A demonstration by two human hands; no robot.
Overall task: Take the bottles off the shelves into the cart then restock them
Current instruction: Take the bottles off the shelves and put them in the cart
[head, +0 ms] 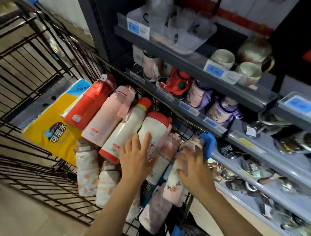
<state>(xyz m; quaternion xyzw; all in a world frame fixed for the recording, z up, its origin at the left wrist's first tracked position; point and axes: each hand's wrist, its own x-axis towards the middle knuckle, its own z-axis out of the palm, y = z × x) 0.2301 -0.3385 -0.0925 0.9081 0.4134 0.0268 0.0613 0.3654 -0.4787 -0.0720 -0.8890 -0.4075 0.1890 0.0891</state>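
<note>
Bottles (126,122) lie piled in the cart (35,72) beside the shelves (229,90); your left hand (135,159) rests flat on a white one, your right hand (193,166) curls onto a floral bottle (173,188). Pull carelessly and neighbours could roll.

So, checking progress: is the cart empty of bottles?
No, several bottles lie in the cart, among them a red bottle and a pink one.

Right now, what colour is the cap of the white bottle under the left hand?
Red, seen in the head view: the white bottle under the left hand.
</note>
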